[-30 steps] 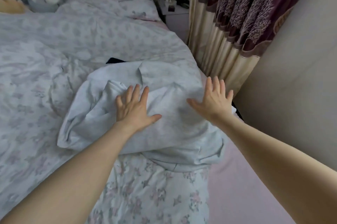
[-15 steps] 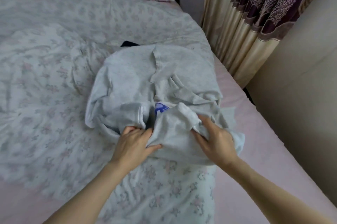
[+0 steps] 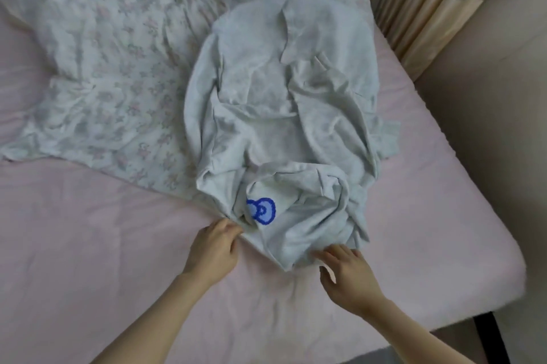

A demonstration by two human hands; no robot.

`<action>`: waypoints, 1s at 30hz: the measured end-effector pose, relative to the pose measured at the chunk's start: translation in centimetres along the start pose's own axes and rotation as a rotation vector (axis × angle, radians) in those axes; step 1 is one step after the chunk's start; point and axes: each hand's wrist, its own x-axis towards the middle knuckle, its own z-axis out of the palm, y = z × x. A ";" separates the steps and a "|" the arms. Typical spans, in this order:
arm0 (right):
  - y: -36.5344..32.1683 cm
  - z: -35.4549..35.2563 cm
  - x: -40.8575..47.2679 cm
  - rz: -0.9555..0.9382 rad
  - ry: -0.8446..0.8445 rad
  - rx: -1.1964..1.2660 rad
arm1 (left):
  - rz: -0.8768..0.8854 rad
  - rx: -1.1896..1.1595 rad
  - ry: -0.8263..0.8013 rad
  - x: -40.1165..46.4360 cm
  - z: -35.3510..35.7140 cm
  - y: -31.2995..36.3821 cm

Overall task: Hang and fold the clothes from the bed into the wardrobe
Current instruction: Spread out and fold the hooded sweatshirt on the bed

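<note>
Left hand (image 3: 212, 248) is pinched on the lower left edge of the pale grey garment (image 3: 284, 115), crumpled at frame centre on the pink bed (image 3: 118, 245). Right hand (image 3: 347, 273) is laid with loose, relaxed fingers at its lower hem.

No words, numbers or brand names can be read anywhere. The only sign is a blue bow-shaped emblem (image 3: 261, 211) printed on the crumpled pale grey garment (image 3: 284, 103) lying on the bed (two rounded loops with a small knot between them, outlined in darker blue and filled with lighter blue). It carries no lettering, and part of it is tucked under a fold of the cloth on its left side.
</note>
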 end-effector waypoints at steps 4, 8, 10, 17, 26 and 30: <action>0.4 -2.0 4.9 0.184 0.297 0.088 | -0.085 -0.292 0.241 3.4 -0.5 1.7; 1.2 -3.3 10.8 0.446 0.210 0.382 | -0.175 -0.596 0.060 8.4 0.0 4.1; 1.5 -3.4 12.3 0.517 0.105 0.528 | -0.275 -0.782 0.067 9.7 0.1 4.6; 0.3 -3.6 6.4 0.279 0.112 0.357 | -0.085 -0.628 -0.048 3.0 1.4 2.6; -6.9 -2.7 -3.0 0.278 -0.473 0.413 | -0.044 -0.288 -0.158 -8.1 -2.0 1.6; -10.0 -4.0 -5.4 0.361 -0.407 0.547 | -0.124 -0.316 -0.038 -12.4 -4.2 2.2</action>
